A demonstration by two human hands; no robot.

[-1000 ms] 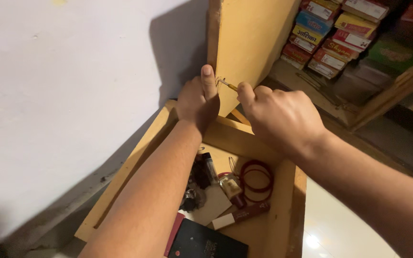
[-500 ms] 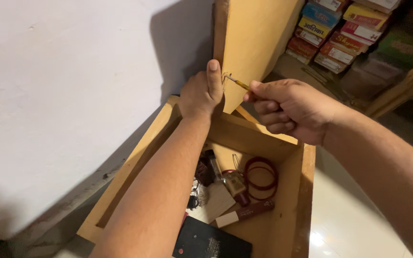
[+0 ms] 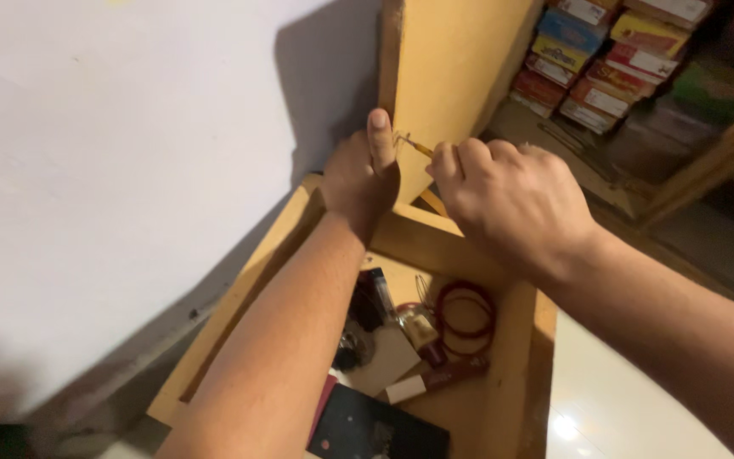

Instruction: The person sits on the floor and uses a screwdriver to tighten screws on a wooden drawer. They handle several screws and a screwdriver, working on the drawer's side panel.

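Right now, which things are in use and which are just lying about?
In use:
left hand braced on the board
right hand holding a thin tool to the board

Lying about:
red rings in the box
dark case
stacked packets

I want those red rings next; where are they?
Head view: the red rings lie in the open wooden box, lower centre, below the right hand.

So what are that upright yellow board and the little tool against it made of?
The upright board looks like wood or plywood with a matte yellowish face; its left edge shows a raw, layered look. The tool in the right hand shows only a thin yellowish shaft, perhaps metal or plastic; too small to tell. The left hand steadies the board.
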